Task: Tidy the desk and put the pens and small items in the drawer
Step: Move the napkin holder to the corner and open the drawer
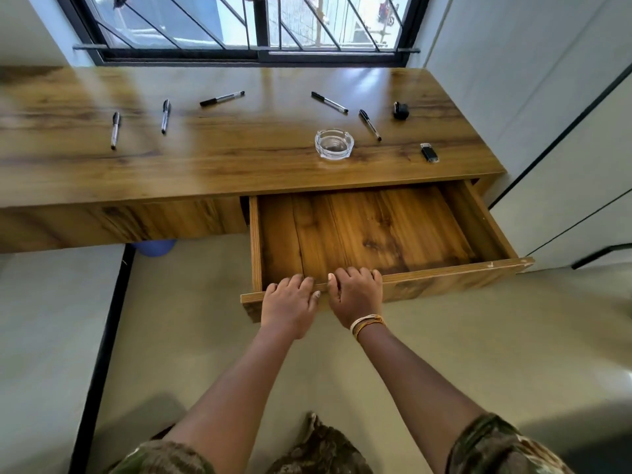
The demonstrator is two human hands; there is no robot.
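Note:
The wooden drawer stands pulled out from the desk, its inside bare. My left hand and my right hand both grip the drawer's front edge, fingers curled over it. Several black-and-silver pens lie on the desktop: one at the far left, another, one, one and one. A glass ashtray sits near the front edge. A small black item and a black flash drive lie at the right.
A barred window runs behind the desk. White cabinet doors stand close on the right of the drawer. A blue round object sits on the floor under the desk. A black strip borders the floor at the left.

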